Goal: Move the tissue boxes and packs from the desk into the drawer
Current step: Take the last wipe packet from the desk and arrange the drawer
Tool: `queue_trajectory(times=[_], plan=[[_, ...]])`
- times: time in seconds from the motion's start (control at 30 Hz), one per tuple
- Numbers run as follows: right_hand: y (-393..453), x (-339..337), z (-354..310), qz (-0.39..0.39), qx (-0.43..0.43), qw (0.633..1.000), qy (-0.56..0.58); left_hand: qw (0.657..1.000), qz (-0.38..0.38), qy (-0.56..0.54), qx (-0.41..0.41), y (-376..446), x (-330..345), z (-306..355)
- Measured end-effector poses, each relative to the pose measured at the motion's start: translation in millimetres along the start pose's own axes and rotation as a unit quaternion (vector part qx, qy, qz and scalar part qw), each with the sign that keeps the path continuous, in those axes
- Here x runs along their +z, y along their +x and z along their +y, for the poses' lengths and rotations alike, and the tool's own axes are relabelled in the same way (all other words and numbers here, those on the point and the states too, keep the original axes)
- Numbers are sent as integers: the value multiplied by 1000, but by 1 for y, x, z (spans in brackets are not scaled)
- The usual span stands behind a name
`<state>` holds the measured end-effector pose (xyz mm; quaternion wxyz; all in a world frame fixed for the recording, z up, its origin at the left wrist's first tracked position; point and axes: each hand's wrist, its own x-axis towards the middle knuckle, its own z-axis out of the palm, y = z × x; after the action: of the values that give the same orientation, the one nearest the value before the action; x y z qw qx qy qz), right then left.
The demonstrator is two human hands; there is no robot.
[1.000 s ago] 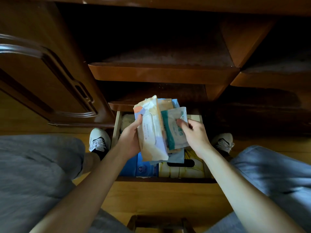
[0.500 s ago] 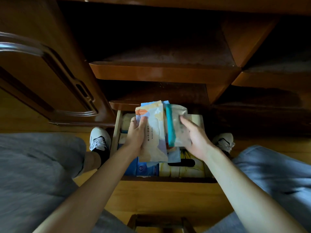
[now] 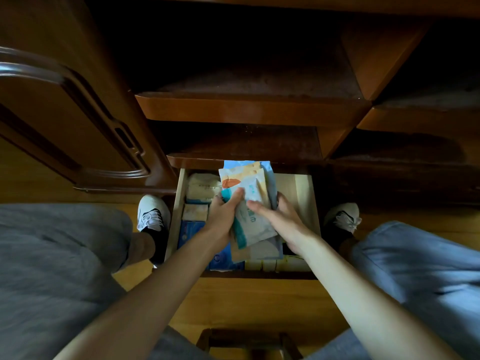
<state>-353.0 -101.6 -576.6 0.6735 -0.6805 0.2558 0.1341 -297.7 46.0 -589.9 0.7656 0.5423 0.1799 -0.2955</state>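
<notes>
Two bare forearms reach from the near edge toward the middle of the view, converging over an open drawer (image 3: 313,203) of pale wood set low in a dark, glossy brown cabinet (image 3: 78,120). The cabinet fills the far half: a carved door panel with rounded moulding on the left, and curved-front shelves stepping back into shadow above the drawer. Below, the floor (image 3: 259,302) is warm yellow wood, and the person's knees in grey fabric sit at the left and right, with a white sneaker beside each side of the drawer.

Inside the drawer, along its left side, lie soft cream packs (image 3: 202,187) at the far end and a blue box (image 3: 191,229) nearer; yellowish packaging shows at the near right edge.

The left hand (image 3: 223,216) is curled round the left edge of a bundle of tissue packs (image 3: 249,203), thumb on top, fingers underneath. The right hand (image 3: 280,219) cups the bundle's right side, its fingers laid flat across the front pack. The bundle is held between both hands, above the middle of the drawer, tilted slightly. Its packs are thin, crinkly plastic pouches: the front one white with a teal strip, behind it one with an orange patch, and a light blue one at the far side.
</notes>
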Motion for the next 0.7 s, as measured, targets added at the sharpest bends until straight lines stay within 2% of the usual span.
queue_trajectory(times=[0.13, 0.2, 0.27, 0.33, 0.43, 0.5, 0.6, 0.7], plan=[[1, -16, 7, -75, 39, 996, -34, 1000, 24, -2, -17, -2, 0, -10], [2, -23, 8, -49, 47, 996, -56, 999, -3, 25, -30, -3, 2, -16], [7, -33, 3, -18, 23, 988, -152, 997, -9, 68, -42, -2, 3, -13], [12, -47, -6, 9, -24, 951, -308, 994, 24, 105, -31, 4, 0, -8], [22, -67, -17, 48, -105, 840, -530, 989, 102, 106, -17, 15, -11, 1], [32, -76, -15, 33, -127, 783, -608, 987, 130, 87, -36, 18, -19, 3], [52, -78, -6, 4, -123, 735, -667, 985, 135, 81, -71, 19, -27, 2], [71, -73, -4, -8, -104, 718, -688, 984, 122, 92, -88, 17, -30, -3]])
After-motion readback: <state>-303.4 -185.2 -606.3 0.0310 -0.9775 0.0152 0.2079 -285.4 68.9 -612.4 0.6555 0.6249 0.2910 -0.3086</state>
